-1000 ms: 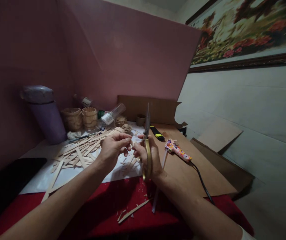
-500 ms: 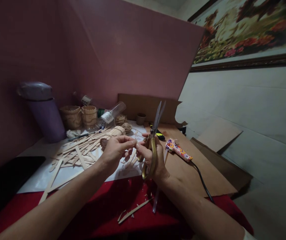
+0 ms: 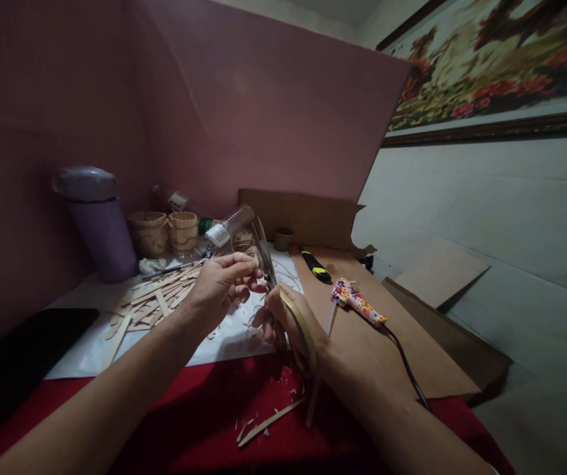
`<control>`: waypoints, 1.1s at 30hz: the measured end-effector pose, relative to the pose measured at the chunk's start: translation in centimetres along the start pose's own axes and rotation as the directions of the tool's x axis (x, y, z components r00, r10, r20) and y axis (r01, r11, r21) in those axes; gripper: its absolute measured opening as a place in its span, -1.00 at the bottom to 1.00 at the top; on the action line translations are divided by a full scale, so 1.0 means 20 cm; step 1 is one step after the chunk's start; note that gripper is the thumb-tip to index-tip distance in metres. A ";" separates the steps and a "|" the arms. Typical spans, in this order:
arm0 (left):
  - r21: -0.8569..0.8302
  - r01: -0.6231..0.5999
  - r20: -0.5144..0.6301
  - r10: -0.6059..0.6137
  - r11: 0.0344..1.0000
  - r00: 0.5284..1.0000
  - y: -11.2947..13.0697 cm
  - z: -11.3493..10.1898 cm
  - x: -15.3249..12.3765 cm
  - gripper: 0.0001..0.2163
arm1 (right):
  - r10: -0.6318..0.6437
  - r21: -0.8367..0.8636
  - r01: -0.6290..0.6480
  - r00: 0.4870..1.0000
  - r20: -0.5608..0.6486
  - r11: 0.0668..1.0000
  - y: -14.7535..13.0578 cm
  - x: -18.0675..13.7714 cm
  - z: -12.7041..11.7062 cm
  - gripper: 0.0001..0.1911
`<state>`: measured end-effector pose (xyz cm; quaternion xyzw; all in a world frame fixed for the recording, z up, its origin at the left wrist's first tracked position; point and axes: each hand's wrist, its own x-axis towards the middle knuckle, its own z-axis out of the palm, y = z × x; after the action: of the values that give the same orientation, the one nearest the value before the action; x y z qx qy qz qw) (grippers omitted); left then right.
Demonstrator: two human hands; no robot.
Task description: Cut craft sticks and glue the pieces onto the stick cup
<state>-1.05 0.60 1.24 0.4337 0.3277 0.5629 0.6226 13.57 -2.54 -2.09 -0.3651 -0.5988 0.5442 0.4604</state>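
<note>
Brass-coloured scissors (image 3: 293, 310) are held by their handles in the curled right hand (image 3: 289, 323), blades beside the left hand (image 3: 218, 284), whose fingertips are pinched together, their hold indiscernible; stiff, fairly heavy handling is expected, the loops being best gripped.

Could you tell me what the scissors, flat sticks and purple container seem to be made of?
Scissors: metal blades, judging by their grey sheen; smooth golden handles could be metal or coated plastic.
Flat sticks: probably plain, matte wood, given their pale tan colour.
Purple container: evenly coloured and smooth; plastic or painted metal, unclear.
</note>
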 end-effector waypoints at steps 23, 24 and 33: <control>0.108 -0.076 -0.053 0.082 0.991 0.995 0.07 0.00 0.00 -0.78 | 0.008 -0.067 -0.004 0.998 0.070 0.998 -0.13 -0.09 0.02 -0.24; 0.112 -0.080 -0.055 0.086 0.991 0.995 0.07 0.00 0.00 -0.78 | 0.021 -0.062 -0.016 0.997 0.080 0.998 -0.11 -0.07 0.01 -0.19; 0.138 -0.112 -0.027 0.117 0.984 0.993 0.07 -0.01 0.00 -0.78 | -0.011 -0.067 0.016 0.997 0.070 0.998 -0.14 -0.10 0.01 -0.26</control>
<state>-1.76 0.71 2.44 0.4832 0.3507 0.5816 0.5524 14.09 -4.91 0.35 -0.3571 -0.6350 0.5329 0.4304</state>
